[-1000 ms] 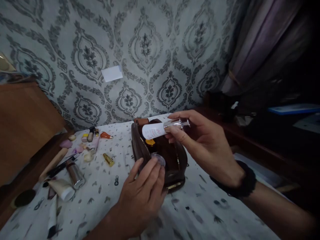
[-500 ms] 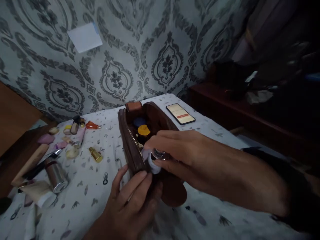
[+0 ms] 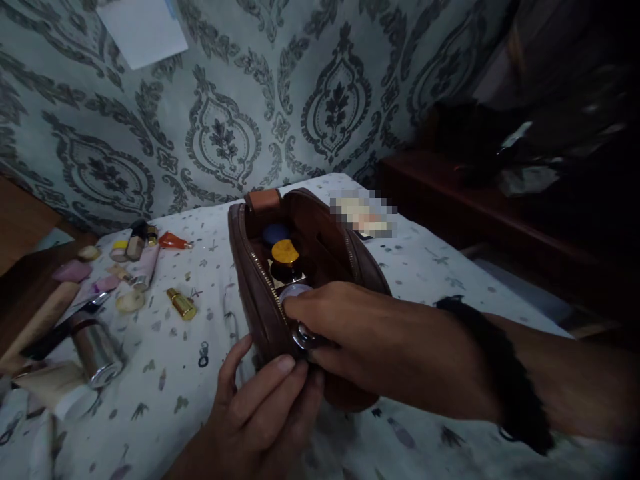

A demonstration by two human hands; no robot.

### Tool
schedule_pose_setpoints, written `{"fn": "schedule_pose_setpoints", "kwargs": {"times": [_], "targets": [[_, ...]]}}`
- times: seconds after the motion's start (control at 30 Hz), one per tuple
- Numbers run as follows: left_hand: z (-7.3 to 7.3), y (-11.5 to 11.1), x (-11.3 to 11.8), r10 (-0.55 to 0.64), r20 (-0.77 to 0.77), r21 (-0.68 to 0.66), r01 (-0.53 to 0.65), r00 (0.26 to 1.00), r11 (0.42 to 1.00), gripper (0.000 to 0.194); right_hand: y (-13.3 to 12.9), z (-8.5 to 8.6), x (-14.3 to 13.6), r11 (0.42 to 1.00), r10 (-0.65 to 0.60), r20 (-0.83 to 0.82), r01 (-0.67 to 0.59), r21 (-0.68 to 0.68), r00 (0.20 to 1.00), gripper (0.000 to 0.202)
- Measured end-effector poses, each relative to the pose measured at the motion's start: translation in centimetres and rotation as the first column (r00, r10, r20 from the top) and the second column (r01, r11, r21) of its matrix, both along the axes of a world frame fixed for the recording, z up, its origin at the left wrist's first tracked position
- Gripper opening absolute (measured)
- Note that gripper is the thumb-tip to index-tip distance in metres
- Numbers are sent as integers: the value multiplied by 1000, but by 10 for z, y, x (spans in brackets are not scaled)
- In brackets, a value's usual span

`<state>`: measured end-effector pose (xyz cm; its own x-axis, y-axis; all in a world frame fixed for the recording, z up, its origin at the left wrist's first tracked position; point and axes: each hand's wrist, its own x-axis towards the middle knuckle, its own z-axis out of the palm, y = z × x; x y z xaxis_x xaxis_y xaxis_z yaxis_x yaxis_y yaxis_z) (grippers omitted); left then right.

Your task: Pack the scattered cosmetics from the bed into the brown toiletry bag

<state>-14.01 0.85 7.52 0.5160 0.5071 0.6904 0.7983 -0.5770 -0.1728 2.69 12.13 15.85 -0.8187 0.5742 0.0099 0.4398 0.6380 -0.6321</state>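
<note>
Dim, bluish light; right side near-black; edges stretched, blurred; 1 patch (image 3: 363,213) pixelated; silver cap (image 3: 301,336) glints.

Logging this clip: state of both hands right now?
Left hand: touching the brown bag; grip cannot be told.
Right hand: closed on a silver-capped item at the bag's opening.

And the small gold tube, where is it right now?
In the head view, the small gold tube lies left of centre on the patterned cloth, between the brown bag and a pale rounded item.
</note>
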Motion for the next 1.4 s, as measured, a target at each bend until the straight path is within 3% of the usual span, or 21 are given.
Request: {"fn": "schedule_pose_setpoints", "kwargs": {"times": [0.1, 0.23, 0.5, 0.63, 0.8, 1.23, 1.4], "targets": [[3, 0, 0, -12, 2, 3, 12, 1000, 1000, 30, 2, -4, -4, 992, 95, 95, -102, 76, 991, 20], [4, 1, 2, -28, 18, 9, 28, 999, 1000, 27, 1, -4, -8, 982, 73, 127, -94, 166, 989, 20], [2, 0, 0, -50, 25, 3, 50, 998, 999, 30, -1, 8, -16, 974, 101, 229, -142, 175, 968, 13], [-1, 1, -1, -55, 32, 12, 55, 998, 998, 29, 1, 6, -18, 970, 67, 235, -119, 213, 970, 12], [-3, 2, -2, -65, 19, 22, 65, 998, 998, 30, 4, 1, -20, 978, 72, 232, -115, 174, 970, 18], [-5, 2, -2, -80, 39, 43, 78, 996, 996, 32, -2, -7, -23, 989, -83, 305, 42, 139, 949, 33], [-6, 4, -1, -74, 36, 70, 71, 997, 995, 31, 1, -3, -25, 995, -98, 308, 103, 1, 946, 35]]}}
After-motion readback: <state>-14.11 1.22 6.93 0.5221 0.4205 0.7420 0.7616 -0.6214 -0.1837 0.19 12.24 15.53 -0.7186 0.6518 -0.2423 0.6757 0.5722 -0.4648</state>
